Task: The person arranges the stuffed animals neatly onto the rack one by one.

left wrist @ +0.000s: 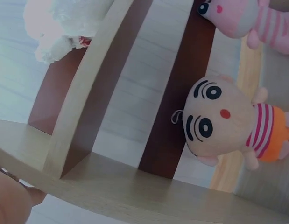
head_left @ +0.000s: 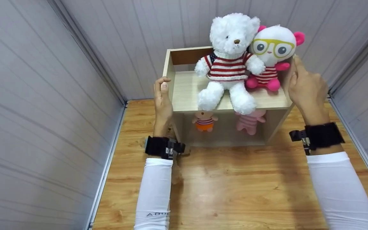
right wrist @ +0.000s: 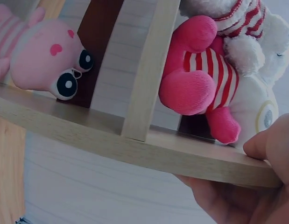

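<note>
A small light-wood shelf unit (head_left: 188,92) stands against the back wall. My left hand (head_left: 162,100) is at its left side panel, fingers bent against the outer face and thumb near the front edge. On the right, my right hand (head_left: 308,88) grips the other side panel (right wrist: 205,165), thumb on the inside and fingers outside. A white teddy bear (head_left: 228,67) in a striped sweater sits on the upper shelf, leaning against a pink-and-white plush (head_left: 275,51) with yellow glasses. Below sit an orange-shorts doll (left wrist: 219,121) and a pink plush frog (right wrist: 41,53).
Wood-patterned flooring (head_left: 222,191) spreads out in front of the shelf unit. Grey panelled walls (head_left: 43,111) rise at the left, right and back. Something brown, partly hidden by the left forearm, is on the floor beside the unit.
</note>
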A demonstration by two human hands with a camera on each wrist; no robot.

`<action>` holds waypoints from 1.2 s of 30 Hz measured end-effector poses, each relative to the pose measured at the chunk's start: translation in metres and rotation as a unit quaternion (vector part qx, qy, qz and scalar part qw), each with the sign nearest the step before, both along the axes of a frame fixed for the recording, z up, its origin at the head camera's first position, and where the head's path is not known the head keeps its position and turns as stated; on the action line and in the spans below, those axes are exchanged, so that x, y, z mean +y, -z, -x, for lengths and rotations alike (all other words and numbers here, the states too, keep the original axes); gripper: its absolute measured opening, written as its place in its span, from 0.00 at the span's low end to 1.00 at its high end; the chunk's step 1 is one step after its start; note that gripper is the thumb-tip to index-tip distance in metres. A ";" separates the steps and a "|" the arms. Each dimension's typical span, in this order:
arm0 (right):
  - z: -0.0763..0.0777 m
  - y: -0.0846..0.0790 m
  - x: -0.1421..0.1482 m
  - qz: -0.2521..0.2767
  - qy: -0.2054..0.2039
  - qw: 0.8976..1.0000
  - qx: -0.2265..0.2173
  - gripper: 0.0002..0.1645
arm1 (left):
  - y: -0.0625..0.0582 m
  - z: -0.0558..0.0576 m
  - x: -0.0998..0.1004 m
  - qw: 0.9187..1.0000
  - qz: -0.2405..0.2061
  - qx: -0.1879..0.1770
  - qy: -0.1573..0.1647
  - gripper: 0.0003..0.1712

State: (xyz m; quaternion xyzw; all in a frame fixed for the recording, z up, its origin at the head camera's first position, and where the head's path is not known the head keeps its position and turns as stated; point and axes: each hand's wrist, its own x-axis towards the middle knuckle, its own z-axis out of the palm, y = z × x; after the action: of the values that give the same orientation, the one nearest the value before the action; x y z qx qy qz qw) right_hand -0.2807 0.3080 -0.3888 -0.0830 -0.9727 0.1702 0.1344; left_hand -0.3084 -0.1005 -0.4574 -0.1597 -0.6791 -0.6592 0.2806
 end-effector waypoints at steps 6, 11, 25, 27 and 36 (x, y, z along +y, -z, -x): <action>-0.001 0.004 -0.004 0.001 0.010 0.999 0.043 0.34 | -0.006 -0.013 -0.017 0.998 0.037 -0.047 0.021 0.20; 0.002 0.008 -0.011 -0.001 0.015 0.997 0.071 0.33 | 0.001 -0.032 -0.040 0.995 0.058 -0.063 -0.051 0.20; 0.004 0.012 -0.007 -0.005 0.029 0.992 0.119 0.31 | 0.136 -0.068 -0.094 0.812 0.289 -0.463 -0.205 0.52; 0.004 0.012 -0.007 -0.001 0.026 0.992 0.123 0.31 | 0.155 -0.077 -0.092 0.804 0.271 -0.495 -0.188 0.64; 0.002 0.012 -0.007 0.006 0.028 0.993 0.113 0.32 | 0.201 -0.097 -0.084 0.810 0.191 -0.526 -0.174 0.93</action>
State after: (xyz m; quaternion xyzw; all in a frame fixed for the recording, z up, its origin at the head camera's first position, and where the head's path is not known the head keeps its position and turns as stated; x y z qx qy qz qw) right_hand -0.2823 0.3009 -0.4010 -0.0912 -0.9476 0.1804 0.2475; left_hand -0.2115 -0.1845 -0.6582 0.2816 -0.8518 -0.4393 -0.0456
